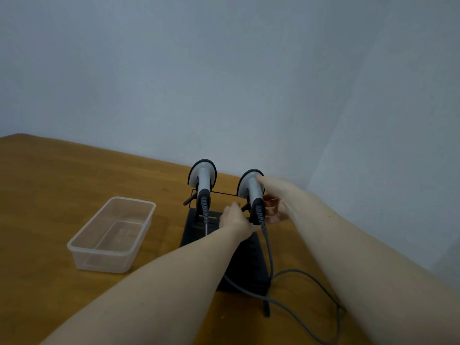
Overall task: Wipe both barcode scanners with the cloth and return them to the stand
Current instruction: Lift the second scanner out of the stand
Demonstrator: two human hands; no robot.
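The wooden table [62,185] carries everything; on it, at about 6 o'clock from centre, stands the black stand [245,267], its wire cradle holding 2 grey barcode scanners upright. The clear plastic tub [112,235] sits well apart at 9 o'clock of the stand and looks empty; no cloth shows anywhere.

The left scanner [202,176] hangs untouched. The right scanner [250,186], at 3 o'clock of it, is the one in hand. The right hand [276,200] touches its head and neck, fingers loosely spread and curling toward the handle. The left hand [235,217] reaches at the handle's base by the coiled grey cable [270,255]; whether its fingers pinch anything I cannot tell.

My judgement: this is either lifting out or seating that scanner. Next calls for a steady hold, minding the cable's drag.
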